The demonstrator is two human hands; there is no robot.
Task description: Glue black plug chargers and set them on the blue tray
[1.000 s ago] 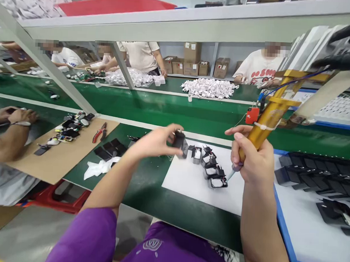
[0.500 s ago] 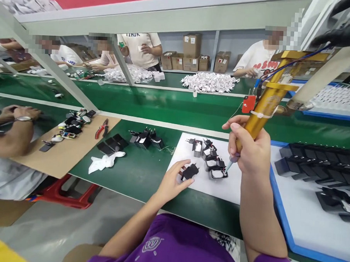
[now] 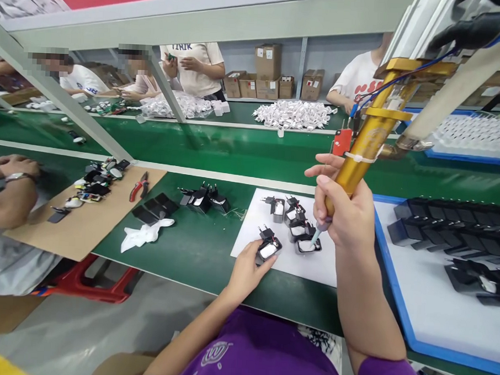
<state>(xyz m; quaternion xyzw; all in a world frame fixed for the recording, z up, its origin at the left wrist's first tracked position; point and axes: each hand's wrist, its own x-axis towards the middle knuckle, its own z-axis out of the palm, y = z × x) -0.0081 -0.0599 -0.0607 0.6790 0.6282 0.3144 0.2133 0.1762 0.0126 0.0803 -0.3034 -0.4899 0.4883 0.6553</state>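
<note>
My right hand is wrapped round a gold dispensing tool that hangs at a slant. Its thin nozzle tip points down into an open black adapter case with a white inside. My left hand grips another open black adapter case by its sides, with its plug part tipped back. Both cases rest on a white sheet, where several similar open cases stand behind them.
On the right is a blue-rimmed tray of black adapters. To the left lie black adapters, a white cloth, black covers, red pliers and a co-worker's arm. A metal shelf beam spans above.
The plug part of the case at my left hand has flipped back, so its white inside shows. The nozzle tip has moved from the case's right edge to its middle.
</note>
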